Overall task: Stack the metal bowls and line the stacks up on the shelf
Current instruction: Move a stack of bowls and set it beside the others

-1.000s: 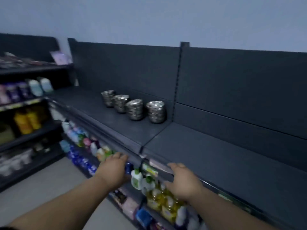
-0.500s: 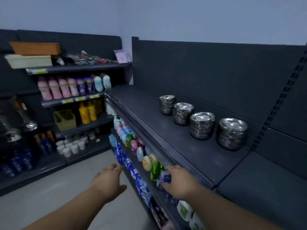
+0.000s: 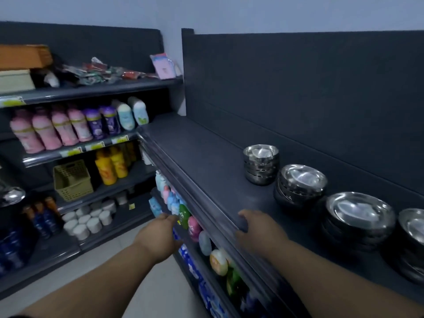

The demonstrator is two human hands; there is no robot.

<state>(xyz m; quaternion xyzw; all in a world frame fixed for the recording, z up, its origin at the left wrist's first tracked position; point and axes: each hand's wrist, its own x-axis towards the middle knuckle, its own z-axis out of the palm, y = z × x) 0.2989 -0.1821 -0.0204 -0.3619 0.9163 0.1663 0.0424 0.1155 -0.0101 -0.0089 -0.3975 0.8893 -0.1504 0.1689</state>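
Several stacks of metal bowls stand in a row along the back of the dark top shelf (image 3: 206, 161): a small stack (image 3: 261, 164), a wider stack (image 3: 300, 185), a large stack (image 3: 358, 215), and one cut off at the right edge (image 3: 411, 239). My right hand (image 3: 257, 229) is over the shelf's front edge, fingers loosely bent, holding nothing, left of the bowls. My left hand (image 3: 160, 236) hangs in the aisle in front of the lower shelf, relaxed and empty.
Below the top shelf sit colourful bottles and soaps (image 3: 195, 228). A side unit at left holds pink and purple bottles (image 3: 64, 128), yellow bottles (image 3: 112, 165), a yellow basket (image 3: 72, 180) and white tubs (image 3: 87, 220). Grey floor (image 3: 91, 278) lies below.
The view has swung left and closer to the shelf, so the bowl stacks now sit at the right. My right hand has risen onto the shelf's front edge; my left hand moved toward the lower shelf.
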